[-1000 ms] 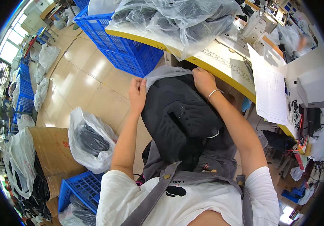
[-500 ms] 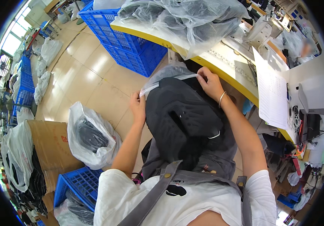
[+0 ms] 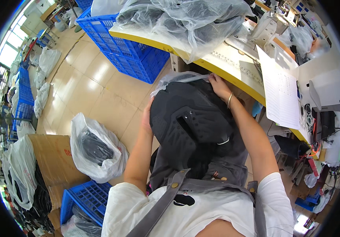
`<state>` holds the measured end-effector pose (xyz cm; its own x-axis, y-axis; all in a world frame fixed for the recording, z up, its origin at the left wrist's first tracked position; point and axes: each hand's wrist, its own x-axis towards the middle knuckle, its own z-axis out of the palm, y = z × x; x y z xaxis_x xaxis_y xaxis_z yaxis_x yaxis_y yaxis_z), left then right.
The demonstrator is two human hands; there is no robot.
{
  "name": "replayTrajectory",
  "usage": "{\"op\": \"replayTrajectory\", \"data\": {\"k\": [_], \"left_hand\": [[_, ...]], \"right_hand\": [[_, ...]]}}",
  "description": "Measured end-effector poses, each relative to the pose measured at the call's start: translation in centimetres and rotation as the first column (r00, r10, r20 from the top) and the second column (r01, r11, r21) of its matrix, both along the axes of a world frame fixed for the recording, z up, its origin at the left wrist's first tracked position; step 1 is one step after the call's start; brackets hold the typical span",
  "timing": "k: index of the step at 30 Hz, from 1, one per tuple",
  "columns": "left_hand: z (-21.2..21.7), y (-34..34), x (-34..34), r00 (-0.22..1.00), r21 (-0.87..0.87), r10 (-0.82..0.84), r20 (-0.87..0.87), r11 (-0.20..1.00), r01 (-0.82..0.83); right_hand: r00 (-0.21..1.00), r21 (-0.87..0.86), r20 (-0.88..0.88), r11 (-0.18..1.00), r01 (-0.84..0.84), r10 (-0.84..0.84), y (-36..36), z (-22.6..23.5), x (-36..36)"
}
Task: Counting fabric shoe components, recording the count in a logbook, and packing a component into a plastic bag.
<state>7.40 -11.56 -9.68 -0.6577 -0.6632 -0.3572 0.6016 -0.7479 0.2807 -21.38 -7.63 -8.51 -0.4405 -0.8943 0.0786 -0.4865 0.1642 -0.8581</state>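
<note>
While the clear plastic bag (image 3: pixel 178 78) covers only the top of the black padded piece (image 3: pixel 191 122) at frame centre, your left hand (image 3: pixel 147 115) and right hand (image 3: pixel 218 85) grip its mouth, most of the piece unbagged.

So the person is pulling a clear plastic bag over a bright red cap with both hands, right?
Not quite. The head view shows both hands, left hand and right hand, on the clear plastic bag, but the padded fabric cap is black, not red.
</note>
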Motion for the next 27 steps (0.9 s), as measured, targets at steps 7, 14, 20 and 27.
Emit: {"op": "replayTrajectory", "data": {"k": [7,14,20,27], "left_hand": [[3.9,0.0,-0.7,0.978,-0.212,0.039,0.207,0.977,0.006],[8.0,3.4,-2.9,0.680,-0.593,0.447,0.581,0.805,-0.022],[6.1,3.6,-1.2,0.784,-0.642,0.451,0.427,0.762,-0.088],[6.8,2.7,-0.5,0.930,-0.693,0.221,0.293,0.719,0.047]], "right_hand": [[0.896,-0.139,0.355,0.963,-0.232,0.267,1.5,4.7,3.9],[0.695,-0.082,0.702,0.988,-0.133,0.152,8.1,5.3,2.8],[0.996,-0.548,-0.026,0.832,-0.081,0.080,7.4,7.1,3.5],[0.935,-0.268,0.206,0.936,-0.230,0.288,5.0,8.6,2.6]]}}
